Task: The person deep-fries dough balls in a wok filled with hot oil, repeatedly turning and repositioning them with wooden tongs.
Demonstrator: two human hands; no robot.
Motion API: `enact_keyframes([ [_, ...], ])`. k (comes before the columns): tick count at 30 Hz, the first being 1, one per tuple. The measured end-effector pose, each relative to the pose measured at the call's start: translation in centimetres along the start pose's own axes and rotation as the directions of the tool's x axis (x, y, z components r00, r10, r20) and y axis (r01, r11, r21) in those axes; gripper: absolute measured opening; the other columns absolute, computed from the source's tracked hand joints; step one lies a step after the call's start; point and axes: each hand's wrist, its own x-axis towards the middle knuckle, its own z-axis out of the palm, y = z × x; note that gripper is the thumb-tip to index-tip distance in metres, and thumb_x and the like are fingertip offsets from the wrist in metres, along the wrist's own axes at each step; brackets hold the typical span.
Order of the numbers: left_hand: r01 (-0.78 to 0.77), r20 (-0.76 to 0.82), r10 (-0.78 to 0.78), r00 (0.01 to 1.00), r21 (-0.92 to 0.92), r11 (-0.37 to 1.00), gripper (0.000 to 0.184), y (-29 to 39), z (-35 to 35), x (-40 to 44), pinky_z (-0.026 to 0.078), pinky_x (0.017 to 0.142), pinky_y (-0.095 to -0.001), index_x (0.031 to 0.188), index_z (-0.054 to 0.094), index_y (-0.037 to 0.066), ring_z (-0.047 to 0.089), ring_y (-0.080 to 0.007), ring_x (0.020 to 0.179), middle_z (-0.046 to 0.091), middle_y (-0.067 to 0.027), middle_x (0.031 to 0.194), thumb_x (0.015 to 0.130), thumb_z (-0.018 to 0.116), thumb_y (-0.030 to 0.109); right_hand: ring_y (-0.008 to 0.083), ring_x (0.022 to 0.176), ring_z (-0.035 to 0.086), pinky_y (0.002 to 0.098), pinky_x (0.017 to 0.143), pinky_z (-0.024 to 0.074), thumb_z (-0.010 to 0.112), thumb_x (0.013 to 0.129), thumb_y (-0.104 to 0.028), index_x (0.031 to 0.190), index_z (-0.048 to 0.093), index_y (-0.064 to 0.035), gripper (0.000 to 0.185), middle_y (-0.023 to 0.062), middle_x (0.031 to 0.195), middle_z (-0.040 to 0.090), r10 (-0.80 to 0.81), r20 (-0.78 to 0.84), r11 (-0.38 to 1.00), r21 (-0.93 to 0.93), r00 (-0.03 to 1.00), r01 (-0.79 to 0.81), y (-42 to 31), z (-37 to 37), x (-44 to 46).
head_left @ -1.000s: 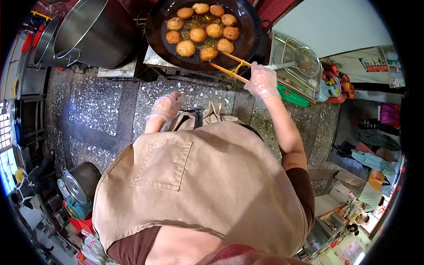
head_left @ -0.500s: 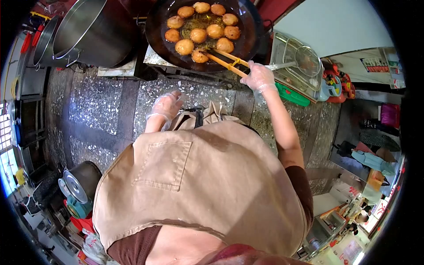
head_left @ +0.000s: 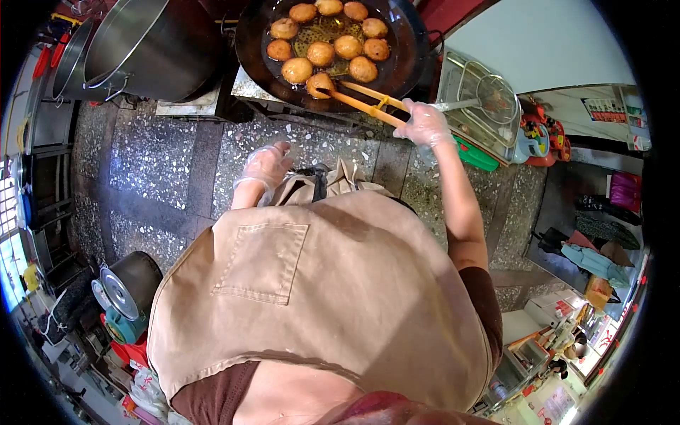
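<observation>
The right hand [head_left: 426,124], in a clear plastic glove, is clamped round the near end of a pair of wooden sticks [head_left: 373,110], bound together by a yellow tie [head_left: 382,105] just ahead of its fingers. The sticks slant forward and left from the hand into a dark wok [head_left: 405,67]. At their far end, one dark tip lies over the nearest browned ball [head_left: 319,83], while the other ends just to the right of it. Eleven more balls [head_left: 348,47] sit in oil [head_left: 326,34], farther ahead and to the left of that hand. The left hand [head_left: 265,166], gloved too, hangs well apart on the near side of the wok, thumb and fingers loosely apart, above the speckled floor [head_left: 154,156]. Ahead and left of it stands a large metal pot [head_left: 159,53]. Just right of the right hand lie a mesh skimmer [head_left: 496,99] and, nearer the body, a green item [head_left: 478,154]
</observation>
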Motion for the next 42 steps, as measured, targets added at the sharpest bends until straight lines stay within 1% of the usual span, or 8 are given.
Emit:
enact_keyframes([
  [6, -0.033, -0.013, 0.033, 0.999, -0.011, 0.999, 0.039, 0.0, 0.0, 0.0, 0.048, 0.089, -0.044, 0.121, 0.059, 0.005, 0.061, -0.0379, 0.103, 0.064, -0.0243, 0.108, 0.086, 0.061, 0.023, 0.0329, 0.102, 0.062, 0.0432, 0.087, 0.0489, 0.08, 0.067, -0.028, 0.118, 0.057, -0.0088, 0.059, 0.0154, 0.104, 0.066, -0.131, -0.133, 0.991, -0.051, 0.982, 0.125, 2.8, -0.1, 0.8],
  [14, -0.08, -0.043, 0.078, 0.996, -0.048, 0.996, 0.036, -0.2, 0.2, -0.2, 0.048, 0.086, -0.0446, 0.118, 0.06, 0.006, 0.062, -0.0389, 0.1, 0.065, -0.0235, 0.105, 0.086, 0.061, 0.023, 0.0331, 0.112, 0.057, 0.0413, 0.094, 0.0456, 0.08, 0.065, -0.027, 0.129, 0.053, -0.0091, 0.072, 0.0175, 0.117, 0.062, -0.053, 0.015, 0.997, -0.061, 0.999, 0.053, 2.4, -1.2, 1.1],
  [16, -0.072, -0.042, 0.07, 0.997, -0.048, 0.996, 0.036, -0.4, 0.5, -0.1, 0.048, 0.086, -0.0446, 0.118, 0.06, 0.006, 0.062, -0.0389, 0.1, 0.065, -0.0236, 0.105, 0.086, 0.06, 0.023, 0.0321, 0.102, 0.062, 0.0431, 0.086, 0.0491, 0.079, 0.067, -0.027, 0.117, 0.057, -0.0106, 0.057, 0.0135, 0.102, 0.066, -0.105, -0.072, 0.991, -0.095, 0.992, 0.098, 2.5, -0.5, 1.1],
  [20, -0.045, -0.017, 0.044, 0.999, -0.044, 0.998, 0.037, -0.2, 0.4, -0.1, 0.048, 0.087, -0.0444, 0.12, 0.059, 0.007, 0.062, -0.0383, 0.101, 0.065, -0.0238, 0.106, 0.087, 0.06, 0.024, 0.0317, 0.102, 0.062, 0.0432, 0.086, 0.0491, 0.079, 0.068, -0.028, 0.117, 0.057, -0.0106, 0.056, 0.0128, 0.101, 0.066, -0.125, -0.069, 0.987, -0.112, 0.99, 0.117, 2.3, -0.6, 1.2],
  [22, -0.028, -0.007, 0.028, 1.0, -0.039, 0.999, 0.037, 0.1, 0.3, -0.2, 0.048, 0.088, -0.0443, 0.12, 0.059, 0.007, 0.062, -0.038, 0.101, 0.065, -0.0238, 0.107, 0.087, 0.059, 0.025, 0.0325, 0.114, 0.056, 0.0403, 0.096, 0.0446, 0.079, 0.067, -0.027, 0.131, 0.051, -0.0074, 0.073, 0.0171, 0.12, 0.061, -0.065, 0.007, 0.995, -0.077, 0.998, 0.066, 1.9, -1.3, 0.9],
  [29, -0.033, -0.013, 0.032, 0.999, -0.025, 0.999, 0.037, 0.5, -0.2, -0.5, 0.048, 0.089, -0.0438, 0.119, 0.06, 0.007, 0.061, -0.0376, 0.102, 0.065, -0.0237, 0.108, 0.086, 0.06, 0.024, 0.0329, 0.113, 0.057, 0.0405, 0.096, 0.0444, 0.078, 0.069, -0.03, 0.13, 0.052, -0.0079, 0.07, 0.0176, 0.119, 0.061, -0.073, 0.01, 0.994, -0.086, 0.997, 0.074, 2.4, -0.7, 1.2],
  [31, -0.03, -0.013, 0.03, 0.999, -0.019, 0.999, 0.037, 0.4, 0.1, -0.3, 0.048, 0.089, -0.044, 0.119, 0.06, 0.007, 0.062, -0.0377, 0.102, 0.065, -0.0237, 0.107, 0.086, 0.06, 0.024, 0.0323, 0.103, 0.061, 0.0426, 0.087, 0.0477, 0.075, 0.072, -0.031, 0.117, 0.058, -0.0084, 0.054, 0.0145, 0.103, 0.065, -0.148, -0.067, 0.987, -0.079, 0.987, 0.142, 3.0, -0.2, 1.4],
  [42, -0.032, -0.006, 0.031, 0.999, -0.021, 0.999, 0.036, -0.1, 0.7, -0.3, 0.049, 0.086, -0.0448, 0.119, 0.059, 0.008, 0.062, -0.0383, 0.099, 0.065, -0.0234, 0.104, 0.087, 0.059, 0.026, 0.0315, 0.103, 0.062, 0.0404, 0.087, 0.0494, 0.078, 0.068, -0.033, 0.115, 0.056, -0.0023, 0.06, 0.015, 0.106, 0.065, -0.091, -0.132, 0.989, -0.131, 0.987, 0.074, 1.4, 0.1, 0.9],
])
